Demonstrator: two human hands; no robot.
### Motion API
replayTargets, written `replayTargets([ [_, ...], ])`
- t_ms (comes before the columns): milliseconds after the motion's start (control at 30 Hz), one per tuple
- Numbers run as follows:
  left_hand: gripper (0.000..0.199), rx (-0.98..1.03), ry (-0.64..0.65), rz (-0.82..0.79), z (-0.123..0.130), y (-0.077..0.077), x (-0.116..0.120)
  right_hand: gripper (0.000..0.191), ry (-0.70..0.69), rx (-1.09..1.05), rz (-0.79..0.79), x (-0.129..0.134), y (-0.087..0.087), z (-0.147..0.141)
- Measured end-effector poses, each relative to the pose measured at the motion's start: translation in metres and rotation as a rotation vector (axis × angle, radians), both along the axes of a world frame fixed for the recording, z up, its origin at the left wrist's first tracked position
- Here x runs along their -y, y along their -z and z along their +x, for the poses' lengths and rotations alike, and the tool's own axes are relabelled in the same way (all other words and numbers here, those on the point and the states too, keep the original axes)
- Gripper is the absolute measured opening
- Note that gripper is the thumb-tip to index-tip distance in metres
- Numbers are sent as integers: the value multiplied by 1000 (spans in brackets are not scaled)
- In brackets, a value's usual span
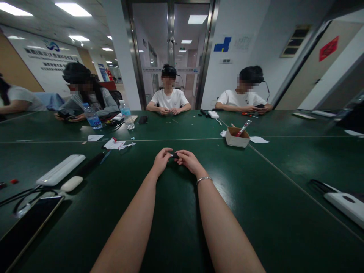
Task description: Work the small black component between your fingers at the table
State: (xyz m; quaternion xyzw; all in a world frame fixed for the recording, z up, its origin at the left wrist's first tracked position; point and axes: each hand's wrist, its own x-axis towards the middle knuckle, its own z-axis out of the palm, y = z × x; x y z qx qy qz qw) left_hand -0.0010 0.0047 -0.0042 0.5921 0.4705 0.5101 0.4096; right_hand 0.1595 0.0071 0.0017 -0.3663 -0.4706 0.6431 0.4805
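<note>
Over the green table, my right hand pinches a small black object between thumb and fingers. My left hand meets it from the other side, its curled fingertips closed at the object's pale, shiny end. The object is too small for me to make out its kind, and my fingers partly cover it. Both forearms reach forward across the table, with a silver bracelet on my right wrist.
At left lie a phone, a white power strip and a white oval case. A small cardboard box holding tools stands ahead right. Two water bottles and paper scraps are ahead left. Several people sit across.
</note>
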Motion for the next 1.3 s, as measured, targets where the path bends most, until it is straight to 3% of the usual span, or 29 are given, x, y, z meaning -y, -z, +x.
replayTargets([
  [267, 28, -17, 11, -22, 1, -5, 3, 23, -1, -11, 5, -1, 2, 0],
  [700, 26, 7, 13, -45, 1, 0, -1, 26, 8, -20, -6, 0, 1, 1],
  [900, 26, -31, -9, 55, 1, 4, -2, 27, 29, -28, 1, 2, 0, 1],
  [1300, 25, -41, 33, 52, 0, 3, -1, 25, 43, -25, -13, 0, 2, 2],
])
